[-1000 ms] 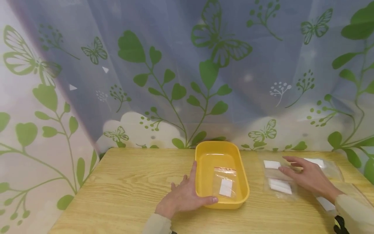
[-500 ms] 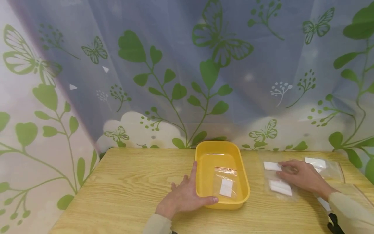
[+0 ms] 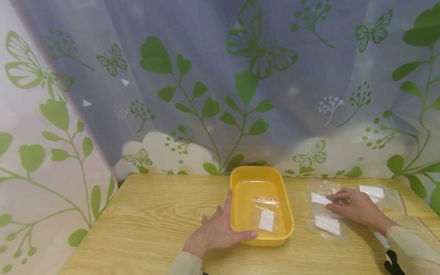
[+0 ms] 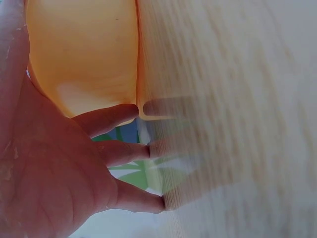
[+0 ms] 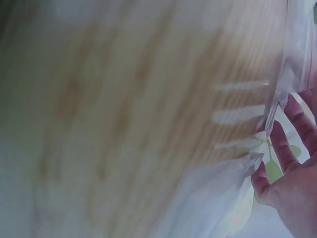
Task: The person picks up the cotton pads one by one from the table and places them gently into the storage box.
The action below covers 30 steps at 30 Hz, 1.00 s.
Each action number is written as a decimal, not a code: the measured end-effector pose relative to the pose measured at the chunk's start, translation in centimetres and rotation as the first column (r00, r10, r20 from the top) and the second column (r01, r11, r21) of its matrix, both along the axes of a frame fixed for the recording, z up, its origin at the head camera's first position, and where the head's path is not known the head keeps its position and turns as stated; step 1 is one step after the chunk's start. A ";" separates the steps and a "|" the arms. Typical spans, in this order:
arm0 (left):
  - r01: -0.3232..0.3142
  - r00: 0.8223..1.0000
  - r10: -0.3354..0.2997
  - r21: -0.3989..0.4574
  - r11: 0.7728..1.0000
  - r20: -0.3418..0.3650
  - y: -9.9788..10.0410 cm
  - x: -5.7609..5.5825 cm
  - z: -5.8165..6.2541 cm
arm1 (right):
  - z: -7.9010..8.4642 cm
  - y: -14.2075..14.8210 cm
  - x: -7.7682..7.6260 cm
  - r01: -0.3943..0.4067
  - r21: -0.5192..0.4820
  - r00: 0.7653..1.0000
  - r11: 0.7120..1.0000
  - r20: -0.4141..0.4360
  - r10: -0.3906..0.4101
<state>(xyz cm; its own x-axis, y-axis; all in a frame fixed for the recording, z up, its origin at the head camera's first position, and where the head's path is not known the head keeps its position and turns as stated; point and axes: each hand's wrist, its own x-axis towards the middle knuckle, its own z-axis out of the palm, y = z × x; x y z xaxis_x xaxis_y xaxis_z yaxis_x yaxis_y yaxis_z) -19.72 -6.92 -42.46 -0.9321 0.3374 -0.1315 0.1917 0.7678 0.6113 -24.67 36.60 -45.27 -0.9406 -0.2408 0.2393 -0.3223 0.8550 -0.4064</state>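
Observation:
A yellow plastic tray stands on the table with a small clear zip bag lying inside, a white slip within it. My left hand rests against the tray's near left corner, thumb along the front rim and index finger up the left side. In the left wrist view the other fingers reach down to the tabletop. Right of the tray, my right hand pinches a clear zip bag with a white slip, its film wrinkled and partly raised. Another clear bag lies just below it.
More clear bags with white slips lie at the right, one clear bag behind the right hand and another partly under the sleeve. A patterned curtain hangs along the back of the wooden table.
My right hand has moved slightly left and its fingers have closed on the upper bag, whose film now rises and shifts. The lower bag has slid a little left. The left hand stays put.

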 end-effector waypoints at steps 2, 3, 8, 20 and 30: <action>-0.001 1.000 0.001 0.002 1.000 0.001 0.0 0.0 0.0 | 0.0 0.0 0.0 -0.006 -0.002 1.000 1.000 -0.013 0.006; -0.002 1.000 0.002 -0.001 1.000 0.001 0.0 0.0 -0.1 | -0.1 0.0 -0.1 -0.011 -0.005 1.000 1.000 -0.023 0.011; -0.005 1.000 0.005 -0.002 1.000 0.004 0.0 0.0 -0.1 | -0.1 0.2 -0.2 -0.021 0.001 0.996 1.000 -0.087 0.021; -0.008 1.000 0.008 0.013 1.000 0.020 0.2 -0.1 -0.1 | 0.4 0.1 0.5 0.031 -0.060 0.996 0.998 -0.083 -0.036; 0.000 1.000 0.000 -0.003 1.000 0.021 0.1 -0.1 0.0 | 1.1 -0.9 1.3 0.003 -0.174 0.996 0.985 -0.087 -0.019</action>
